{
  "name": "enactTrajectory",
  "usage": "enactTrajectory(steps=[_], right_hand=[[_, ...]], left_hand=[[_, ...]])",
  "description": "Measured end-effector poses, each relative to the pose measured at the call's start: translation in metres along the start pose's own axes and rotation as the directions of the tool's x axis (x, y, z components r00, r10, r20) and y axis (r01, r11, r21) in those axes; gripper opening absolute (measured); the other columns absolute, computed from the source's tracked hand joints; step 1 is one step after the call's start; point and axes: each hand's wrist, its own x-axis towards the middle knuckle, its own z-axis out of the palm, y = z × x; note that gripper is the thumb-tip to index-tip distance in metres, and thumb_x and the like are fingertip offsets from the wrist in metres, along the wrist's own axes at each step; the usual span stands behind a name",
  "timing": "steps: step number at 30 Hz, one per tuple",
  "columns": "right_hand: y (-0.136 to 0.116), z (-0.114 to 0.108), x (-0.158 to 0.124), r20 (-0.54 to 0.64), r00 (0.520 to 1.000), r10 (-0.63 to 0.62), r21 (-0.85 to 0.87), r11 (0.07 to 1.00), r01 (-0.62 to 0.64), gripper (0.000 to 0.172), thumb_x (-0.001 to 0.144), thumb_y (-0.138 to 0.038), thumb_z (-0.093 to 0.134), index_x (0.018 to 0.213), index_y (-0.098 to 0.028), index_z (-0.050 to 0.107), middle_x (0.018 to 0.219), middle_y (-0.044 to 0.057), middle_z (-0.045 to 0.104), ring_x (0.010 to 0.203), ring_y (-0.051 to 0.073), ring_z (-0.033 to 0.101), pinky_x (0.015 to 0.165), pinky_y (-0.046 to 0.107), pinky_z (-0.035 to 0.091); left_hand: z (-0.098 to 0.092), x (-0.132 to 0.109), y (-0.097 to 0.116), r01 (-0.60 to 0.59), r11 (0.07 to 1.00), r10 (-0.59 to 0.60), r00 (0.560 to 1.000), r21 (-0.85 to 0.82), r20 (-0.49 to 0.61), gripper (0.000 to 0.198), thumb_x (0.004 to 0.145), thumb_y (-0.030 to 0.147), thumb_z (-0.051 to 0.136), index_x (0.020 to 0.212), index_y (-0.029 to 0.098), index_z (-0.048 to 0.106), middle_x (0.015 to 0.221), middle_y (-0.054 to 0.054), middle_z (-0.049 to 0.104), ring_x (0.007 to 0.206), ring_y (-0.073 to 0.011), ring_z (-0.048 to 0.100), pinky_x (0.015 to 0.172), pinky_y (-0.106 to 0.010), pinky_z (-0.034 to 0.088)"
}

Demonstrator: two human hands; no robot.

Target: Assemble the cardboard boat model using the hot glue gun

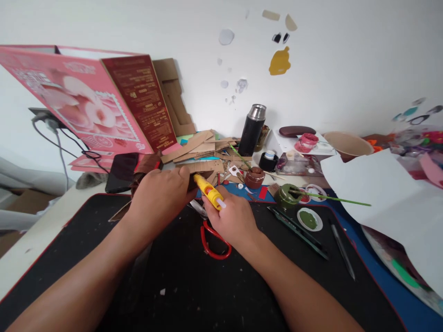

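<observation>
Head view: left hand (157,191) closed on brown piece (204,174), right hand (237,216) round glue gun (208,189); likely gluing, next needing steady aim.

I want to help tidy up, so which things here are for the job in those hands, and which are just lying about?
In the job:
yellow glue gun, in the right hand
dark brown piece, in the left hand
perhaps the red-handled scissors, close by

Seemingly just lying about:
black flask
phone
pink box
jar of green paint

Open mat (194,290) (scissors (203,237) by right fingers (212,214))
</observation>
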Motion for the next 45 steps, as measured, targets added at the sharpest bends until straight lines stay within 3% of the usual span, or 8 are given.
enactTrajectory(steps=[15, 24, 34, 45], right_hand=[[0.002, 0.003, -0.001, -0.005, 1.0, -0.022, -0.006, 1.0, 0.022, 0.037, 0.109, -0.042, 0.048, 0.122, -0.016, 0.07, 0.088, 0.013, 0.079, 0.064, 0.026, 0.071, 0.056, 0.035, 0.033], [0.004, 0.002, -0.001, -0.009, 1.0, -0.005, -0.075, 0.997, 0.004, 0.04, 0.108, -0.046, 0.048, 0.111, -0.015, 0.072, 0.078, 0.013, 0.077, 0.062, 0.027, 0.071, 0.056, 0.035, 0.036], [0.002, 0.001, -0.001, -0.046, 0.999, -0.006, -0.11, 0.994, 0.001, 0.034, 0.107, -0.042, 0.05, 0.102, -0.016, 0.07, 0.083, 0.01, 0.08, 0.067, 0.026, 0.076, 0.056, 0.034, 0.04], [0.001, 0.002, -0.001, -0.041, 0.999, -0.026, -0.069, 0.997, 0.023, 0.033, 0.106, -0.04, 0.05, 0.109, -0.016, 0.072, 0.081, 0.01, 0.08, 0.065, 0.026, 0.074, 0.056, 0.033, 0.04]], left_hand=[[0.004, 0.0, -0.002, -0.007, 1.0, 0.007, 0.999, -0.012, -0.031, 0.034, 0.103, 0.044, 0.058, 0.104, 0.012, 0.069, 0.085, -0.018, 0.078, 0.076, -0.0378, 0.077, 0.064, -0.041, 0.047], [0.008, 0.001, -0.003, -0.002, 1.0, 0.003, 0.999, 0.021, -0.054, 0.037, 0.104, 0.047, 0.057, 0.102, 0.013, 0.07, 0.082, -0.017, 0.077, 0.074, -0.0372, 0.076, 0.061, -0.04, 0.046], [0.009, 0.001, -0.004, -0.005, 1.0, 0.007, 0.997, 0.018, -0.076, 0.037, 0.106, 0.045, 0.053, 0.1, 0.013, 0.069, 0.081, -0.017, 0.077, 0.076, -0.038, 0.077, 0.062, -0.041, 0.049], [0.004, 0.002, -0.001, -0.003, 1.0, 0.003, 1.0, -0.005, 0.023, 0.036, 0.102, 0.045, 0.063, 0.106, 0.011, 0.071, 0.091, -0.018, 0.079, 0.082, -0.0372, 0.078, 0.066, -0.041, 0.051]])
